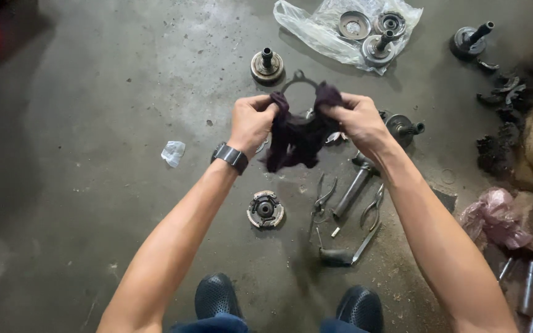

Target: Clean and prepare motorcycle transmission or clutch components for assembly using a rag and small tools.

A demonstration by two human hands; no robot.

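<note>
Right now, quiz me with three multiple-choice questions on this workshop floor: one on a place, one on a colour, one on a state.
1. Where does the round metal clutch disc lie?
A. Inside the clear plastic bag
B. On the concrete floor, below the hands
C. On a bench

2. What colour is the crumpled cloth rag?
A. Dark purple
B. White
C. Yellow

3. How is the rag held?
A. Lying loose on the floor
B. Pinched by one hand only
C. Gripped by both the left hand and the right hand

Answers: 1 B, it rests on bare floor near the shoes; 2 A, the cloth looks dark purple; 3 C, both hands clutch it.
</note>
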